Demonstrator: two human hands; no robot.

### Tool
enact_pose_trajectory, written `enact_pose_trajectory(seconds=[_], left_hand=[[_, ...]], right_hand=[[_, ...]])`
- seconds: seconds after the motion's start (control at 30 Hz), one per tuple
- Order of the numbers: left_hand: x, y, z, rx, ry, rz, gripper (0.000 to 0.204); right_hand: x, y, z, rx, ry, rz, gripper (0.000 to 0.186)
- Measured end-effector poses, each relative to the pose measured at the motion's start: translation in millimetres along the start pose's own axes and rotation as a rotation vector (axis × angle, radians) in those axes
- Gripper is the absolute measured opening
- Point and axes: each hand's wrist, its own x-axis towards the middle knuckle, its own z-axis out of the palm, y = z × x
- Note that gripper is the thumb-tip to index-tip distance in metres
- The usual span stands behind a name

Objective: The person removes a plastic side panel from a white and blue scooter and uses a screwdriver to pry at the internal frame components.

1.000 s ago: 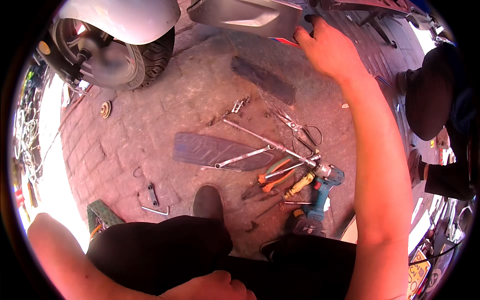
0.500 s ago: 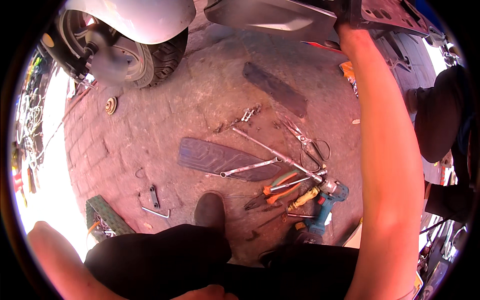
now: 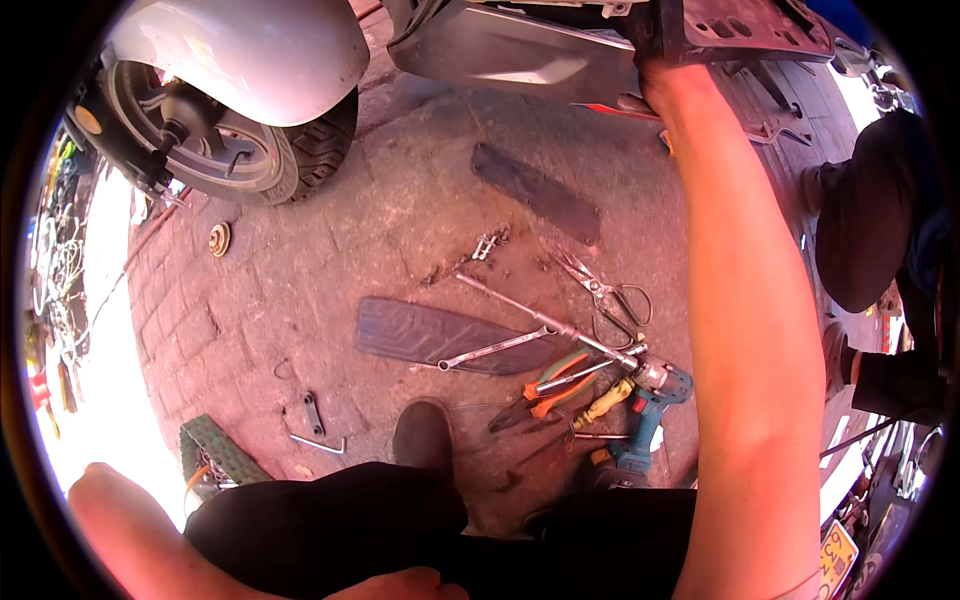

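Note:
At the upper right, my right hand (image 3: 665,85) reaches in beside a grey panel (image 3: 510,55) and a dark bracket (image 3: 760,30), its fingers hidden. My left hand (image 3: 415,585) rests curled on my dark-trousered leg at the bottom edge, mostly cropped. On the paving beneath lie two dark rubber pads (image 3: 530,195), a cordless drill (image 3: 647,425) attached to or lying against a long metal bar (image 3: 505,298), a wrench (image 3: 495,347), scissors (image 3: 625,310), orange-handled pliers (image 3: 550,390), small bolts (image 3: 487,246) and a hex key (image 3: 320,445).
A scooter wheel (image 3: 310,170) under a white fender (image 3: 230,50) stands upper left. A brass-coloured round part (image 3: 220,240) and a green tread piece (image 3: 220,450) lie on the left. Another person's dark-trousered legs (image 3: 865,230) are at the right, among clutter.
My right hand has moved right from the grey panel's edge, in against the dark bracket, and its fingers went out of sight. The camera view has shifted slightly.

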Motion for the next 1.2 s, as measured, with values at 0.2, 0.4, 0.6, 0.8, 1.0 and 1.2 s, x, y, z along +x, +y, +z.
enact_pose_trajectory(seconds=[0.2, 0.4, 0.6, 0.8, 1.0, 1.2], left_hand=[[-1.0, 0.6, 2.7, -0.043, 0.02, 0.0, 0.017], [-1.5, -0.4, -9.7, -0.004, 0.023, 0.023, 0.017], [14.2, -2.5, -15.7, 0.063, 0.068, 0.008, 0.015], [17.2, -0.7, -16.3, 0.043, 0.037, -0.006, 0.014], [14.4, -13.3, -7.7, 0.077, 0.091, -0.011, 0.017], [25.2, -20.4, -21.2, 0.092, 0.106, 0.021, 0.019]], right_hand=[[-2.9, 1.0, 7.2, 0.0, 0.011, -0.007, 0.045], [-4.5, -3.7, 9.2, 0.004, 0.022, -0.034, 0.045], [-8.9, -4.3, 13.2, 0.007, 0.001, -0.058, 0.045], [-7.5, -8.4, 4.0, 0.01, -0.013, -0.083, 0.045], [-5.7, -4.9, 0.8, 0.024, -0.041, -0.082, 0.045], [-4.7, -6.9, -8.2, 0.029, -0.057, -0.104, 0.045]])
